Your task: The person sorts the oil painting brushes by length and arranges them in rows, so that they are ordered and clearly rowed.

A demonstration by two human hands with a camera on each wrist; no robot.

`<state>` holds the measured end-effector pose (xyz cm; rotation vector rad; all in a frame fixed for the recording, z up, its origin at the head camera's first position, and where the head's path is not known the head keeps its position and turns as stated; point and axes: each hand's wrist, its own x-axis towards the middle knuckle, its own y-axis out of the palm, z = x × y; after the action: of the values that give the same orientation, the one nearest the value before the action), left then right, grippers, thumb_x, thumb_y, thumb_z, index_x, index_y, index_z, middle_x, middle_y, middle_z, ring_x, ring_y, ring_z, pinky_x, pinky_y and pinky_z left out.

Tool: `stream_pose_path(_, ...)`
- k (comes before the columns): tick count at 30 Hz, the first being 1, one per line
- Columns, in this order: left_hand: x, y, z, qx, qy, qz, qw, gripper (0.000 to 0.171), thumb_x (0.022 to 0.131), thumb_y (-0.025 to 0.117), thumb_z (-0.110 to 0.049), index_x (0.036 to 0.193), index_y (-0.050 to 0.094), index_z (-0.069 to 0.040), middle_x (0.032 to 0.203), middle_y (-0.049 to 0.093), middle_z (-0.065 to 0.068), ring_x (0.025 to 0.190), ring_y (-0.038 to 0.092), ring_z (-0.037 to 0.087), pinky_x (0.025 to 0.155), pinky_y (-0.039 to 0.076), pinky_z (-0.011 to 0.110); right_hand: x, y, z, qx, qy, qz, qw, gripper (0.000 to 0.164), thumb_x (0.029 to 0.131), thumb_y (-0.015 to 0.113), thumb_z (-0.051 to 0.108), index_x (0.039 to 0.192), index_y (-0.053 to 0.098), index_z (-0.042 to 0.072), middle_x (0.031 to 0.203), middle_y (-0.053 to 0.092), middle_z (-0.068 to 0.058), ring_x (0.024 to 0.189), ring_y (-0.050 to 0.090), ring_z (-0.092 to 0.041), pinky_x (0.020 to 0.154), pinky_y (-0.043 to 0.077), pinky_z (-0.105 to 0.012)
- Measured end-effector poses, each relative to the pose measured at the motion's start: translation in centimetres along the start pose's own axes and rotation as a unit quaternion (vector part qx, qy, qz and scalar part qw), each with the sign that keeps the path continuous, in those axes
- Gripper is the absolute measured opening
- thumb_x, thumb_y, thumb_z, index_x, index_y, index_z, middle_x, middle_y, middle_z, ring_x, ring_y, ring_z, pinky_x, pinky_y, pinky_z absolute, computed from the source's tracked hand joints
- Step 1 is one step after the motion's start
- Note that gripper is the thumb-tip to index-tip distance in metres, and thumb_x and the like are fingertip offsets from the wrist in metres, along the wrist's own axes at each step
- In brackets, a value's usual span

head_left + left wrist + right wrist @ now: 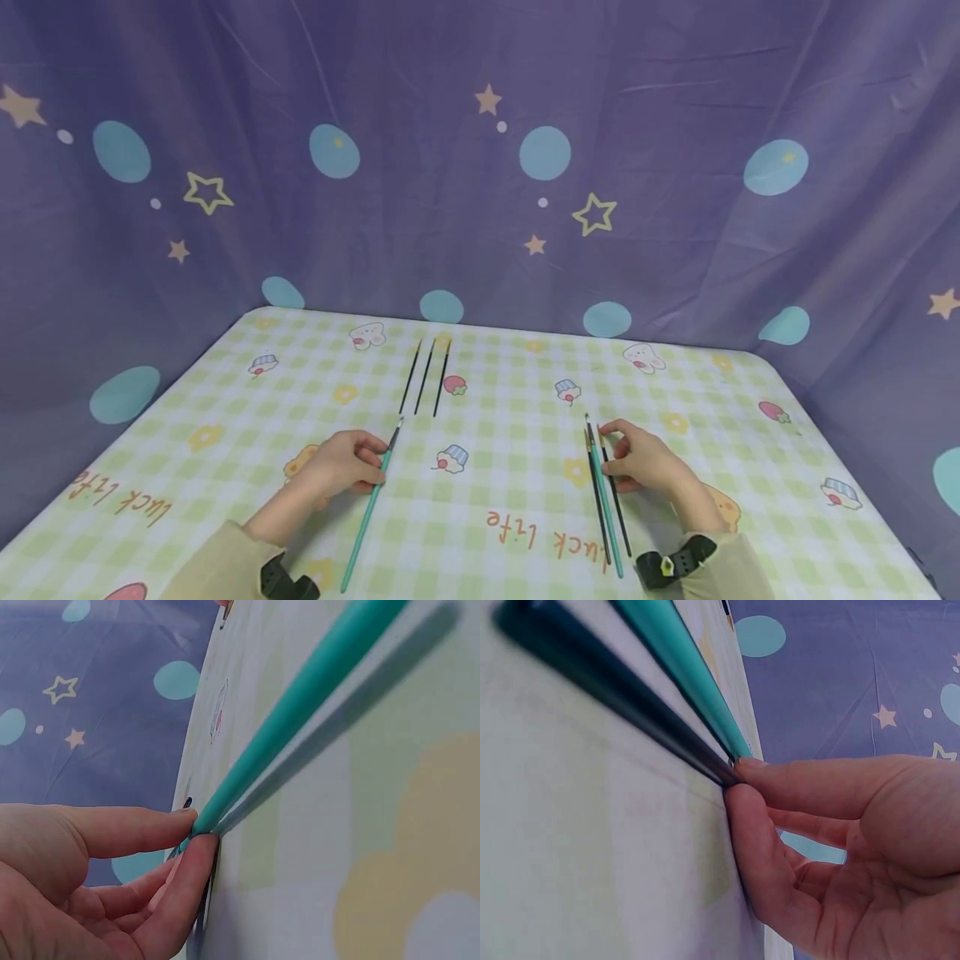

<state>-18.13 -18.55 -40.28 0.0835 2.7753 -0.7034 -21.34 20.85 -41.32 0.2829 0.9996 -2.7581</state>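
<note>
The left hand (pixel 348 462), at 9 o'clock on the pale green-and-white checked tabletop (pixel 510 475), pinches a slim teal-handled paintbrush (pixel 364 523) between thumb and finger, near its dark upper section; the tip points to 1 o'clock and the handle runs down towards 7. The right hand (pixel 641 460), at 3 o'clock, has its fingers closed narrowly on a slender black-handled brush (pixel 617 492), whose handle end points to 5 o'clock. Just to the 9 o'clock side of that lie a second teal brush (pixel 608 512) and, beyond it, another black brush (pixel 600 508); whether the fingers also touch the second teal brush I cannot tell. Towards 11 o'clock, well apart from the right hand, three thin black brushes (pixel 424 377) lie side by side with gaps between, their handle ends leaning to 7 o'clock. Both wrists carry black straps (pixel 700 546) below cream sleeves (pixel 738 575). At 12 o'clock, behind the tabletop, hangs a purple curtain (pixel 420 242) printed with stars and blue ovals.
</note>
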Motion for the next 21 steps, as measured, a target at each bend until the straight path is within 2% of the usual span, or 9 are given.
stream_pose_path(14, 0.26, 0.24, 0.12, 0.015, -0.010, -0.019, 0.9997, 0.037, 0.069, 0.070, 0.006, 0.104, 0.057, 0.004, 0.077, 0.054, 0.010, 0.063, 0.056, 0.018, 0.057, 0.053, 0.032, 0.12, -0.12, 0.04, -0.009, 0.004, 0.006, 1.000, 0.051, 0.077, 0.068, 0.000, 0.123, 0.047, 0.006, 0.083, 0.046, -0.010, 0.061, 0.052, -0.018, 0.052, 0.052, -0.029)
stream_pose_path(21, 0.39, 0.00, -0.34, 0.011, -0.009, -0.016, 0.9998, 0.036, 0.070, 0.069, 0.007, 0.104, 0.056, 0.005, 0.076, 0.054, 0.010, 0.060, 0.057, 0.019, 0.056, 0.053, 0.032, -0.12, -0.20, 0.21, -0.013, 0.006, 0.008, 1.000, 0.052, 0.077, 0.068, 0.002, 0.124, 0.047, 0.005, 0.083, 0.046, -0.010, 0.062, 0.051, -0.017, 0.053, 0.052, -0.029)
